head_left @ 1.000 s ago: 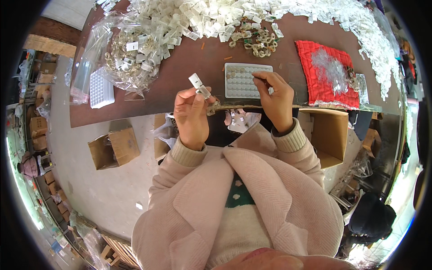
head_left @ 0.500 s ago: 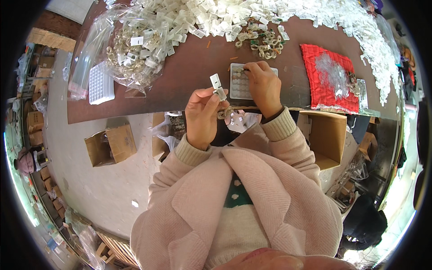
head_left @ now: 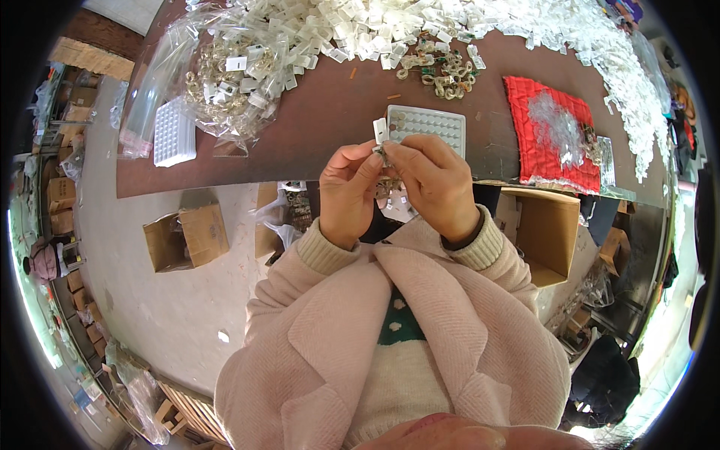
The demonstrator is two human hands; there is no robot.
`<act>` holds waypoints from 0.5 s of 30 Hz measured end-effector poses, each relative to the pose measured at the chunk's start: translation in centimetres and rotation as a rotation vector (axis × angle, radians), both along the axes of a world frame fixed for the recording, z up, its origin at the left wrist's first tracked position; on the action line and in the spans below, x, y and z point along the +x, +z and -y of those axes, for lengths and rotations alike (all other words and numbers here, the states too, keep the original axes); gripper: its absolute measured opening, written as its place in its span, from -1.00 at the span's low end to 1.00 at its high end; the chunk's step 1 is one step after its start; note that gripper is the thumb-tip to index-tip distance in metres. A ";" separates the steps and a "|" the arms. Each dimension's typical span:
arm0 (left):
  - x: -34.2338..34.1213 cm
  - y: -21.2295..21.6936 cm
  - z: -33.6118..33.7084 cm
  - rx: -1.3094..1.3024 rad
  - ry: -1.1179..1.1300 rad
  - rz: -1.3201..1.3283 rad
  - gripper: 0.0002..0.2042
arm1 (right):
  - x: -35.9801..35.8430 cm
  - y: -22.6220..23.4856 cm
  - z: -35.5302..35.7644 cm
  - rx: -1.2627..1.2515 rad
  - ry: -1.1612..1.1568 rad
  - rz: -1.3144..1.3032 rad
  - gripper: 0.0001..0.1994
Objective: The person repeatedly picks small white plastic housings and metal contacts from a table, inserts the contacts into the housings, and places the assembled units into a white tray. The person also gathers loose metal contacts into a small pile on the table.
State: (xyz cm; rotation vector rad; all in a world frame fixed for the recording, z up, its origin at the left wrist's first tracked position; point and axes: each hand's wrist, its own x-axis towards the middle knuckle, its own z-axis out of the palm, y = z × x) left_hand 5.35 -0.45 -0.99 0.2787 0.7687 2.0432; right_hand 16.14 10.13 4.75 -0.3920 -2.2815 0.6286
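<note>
My left hand (head_left: 349, 193) pinches a small white plastic case (head_left: 379, 132), its lid standing up above the fingertips. My right hand (head_left: 438, 178) is drawn up to it, thumb and forefinger pressed together at the case's lower half. Whatever those right fingers hold is too small and hidden to make out. Just beyond the right hand lies a white tray (head_left: 442, 124) with rows of round hollows, a few small round pieces at its left end. Below the fingers, between the hands, a pale ring-shaped piece (head_left: 388, 185) partly shows.
White cases heap (head_left: 345, 30) along the table's far side. Nearby lie a small pile of ring-like pieces (head_left: 442, 71), a clear bag (head_left: 236, 82), stacked white trays (head_left: 174, 135) and a red quilted cloth (head_left: 551, 135). Open cardboard boxes (head_left: 204, 234) stand below the table edge.
My right hand has come from the tray back to the case in my left hand. The left hand has shifted slightly right, and more of the tray shows.
</note>
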 end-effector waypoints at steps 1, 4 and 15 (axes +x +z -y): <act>-0.1 0.0 0.1 0.008 -0.029 0.023 -0.87 | 0.0 0.0 0.0 -0.046 -0.006 -0.037 -0.67; -0.6 -0.1 0.4 0.039 -0.113 0.068 -0.88 | 0.0 -0.1 -0.1 -0.081 -0.015 -0.109 -0.63; -0.4 -1.1 0.1 -0.048 0.023 0.084 -0.88 | -0.8 -2.0 0.3 0.177 0.056 -0.048 -0.58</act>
